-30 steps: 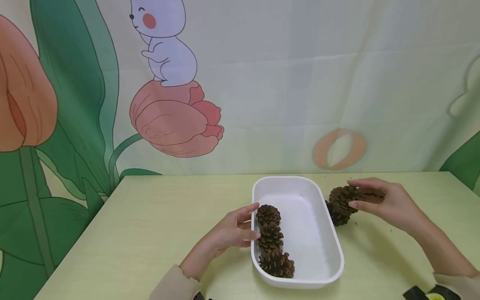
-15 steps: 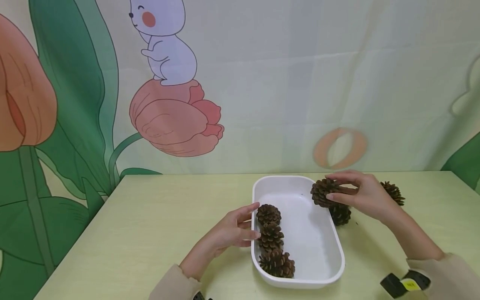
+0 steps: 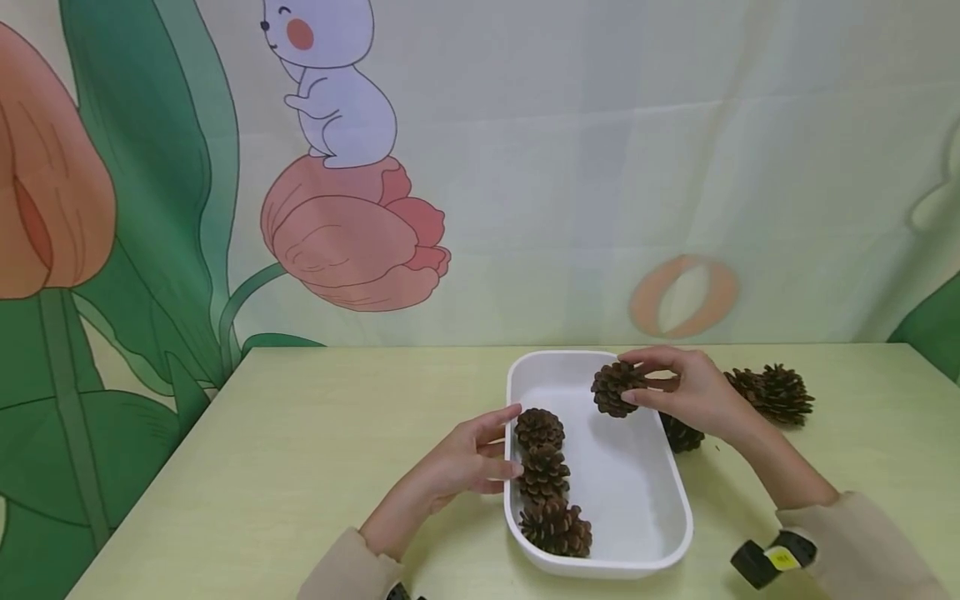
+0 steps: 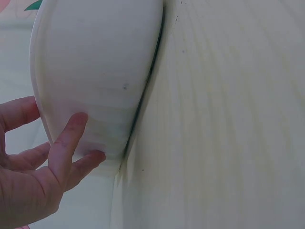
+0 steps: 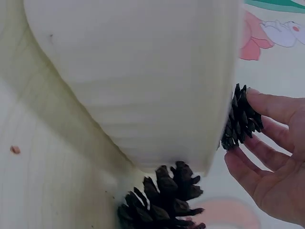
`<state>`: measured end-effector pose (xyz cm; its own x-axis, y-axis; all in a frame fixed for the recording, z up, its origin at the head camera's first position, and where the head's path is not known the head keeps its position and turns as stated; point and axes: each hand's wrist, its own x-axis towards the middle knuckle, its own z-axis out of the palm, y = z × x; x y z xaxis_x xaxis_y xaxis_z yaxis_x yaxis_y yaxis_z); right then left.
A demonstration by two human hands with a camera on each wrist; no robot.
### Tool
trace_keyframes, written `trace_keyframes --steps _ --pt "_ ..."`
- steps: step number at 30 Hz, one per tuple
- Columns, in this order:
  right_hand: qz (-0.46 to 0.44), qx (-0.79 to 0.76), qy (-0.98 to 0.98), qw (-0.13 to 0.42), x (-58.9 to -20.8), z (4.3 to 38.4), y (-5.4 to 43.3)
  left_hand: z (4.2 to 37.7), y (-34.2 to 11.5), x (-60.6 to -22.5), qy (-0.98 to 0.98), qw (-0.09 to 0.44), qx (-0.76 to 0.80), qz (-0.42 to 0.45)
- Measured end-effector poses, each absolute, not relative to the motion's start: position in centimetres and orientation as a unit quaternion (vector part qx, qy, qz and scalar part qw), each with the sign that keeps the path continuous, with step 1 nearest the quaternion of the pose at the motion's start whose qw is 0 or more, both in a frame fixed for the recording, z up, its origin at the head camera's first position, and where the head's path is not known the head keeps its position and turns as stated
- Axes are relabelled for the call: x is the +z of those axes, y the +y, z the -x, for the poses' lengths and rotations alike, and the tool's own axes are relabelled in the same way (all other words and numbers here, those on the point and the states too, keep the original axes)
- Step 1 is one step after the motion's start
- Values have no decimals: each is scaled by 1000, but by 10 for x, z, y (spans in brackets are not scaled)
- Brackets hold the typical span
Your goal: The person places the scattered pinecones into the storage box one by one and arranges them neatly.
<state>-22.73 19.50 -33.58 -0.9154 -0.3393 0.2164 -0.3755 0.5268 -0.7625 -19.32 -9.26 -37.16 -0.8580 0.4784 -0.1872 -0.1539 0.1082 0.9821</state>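
My right hand [image 3: 686, 387] pinches a brown pine cone [image 3: 613, 389] between thumb and fingers, above the far right part of a white tray [image 3: 622, 492]. In the right wrist view this pine cone [image 5: 240, 119] shows dark beyond the tray's rim. My left hand [image 3: 468, 458] grips the tray's left side; the left wrist view has some fingers [image 4: 71, 138] against the outer wall and another reaching over the rim. Along the tray's left inner wall, pine cones [image 3: 543, 472] stand in a row.
Outside the tray's right wall lies a pine cone [image 3: 681, 433], partly hidden by my right hand. Farther right, more pine cones [image 3: 780, 396] lie together on the pale table [image 3: 360, 425]. Behind the table hangs a printed cloth [image 3: 525, 208].
My right hand has carried a pine cone leftward from beside the tray to over its inside. Pine cones at the right have come into sight behind that arm. My left hand stays put.
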Motion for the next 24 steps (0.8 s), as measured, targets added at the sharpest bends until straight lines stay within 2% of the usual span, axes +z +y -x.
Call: trace_keyframes --steps 7,19,24 --pt "-220 419 -881 22 -344 242 179 193 -93 -370 705 238 658 -118" --pt "-305 328 -893 40 -362 261 160 192 -93 -372 696 240 666 -122" --pt "-314 319 -894 31 -364 267 154 193 -93 -372 696 241 665 -118"
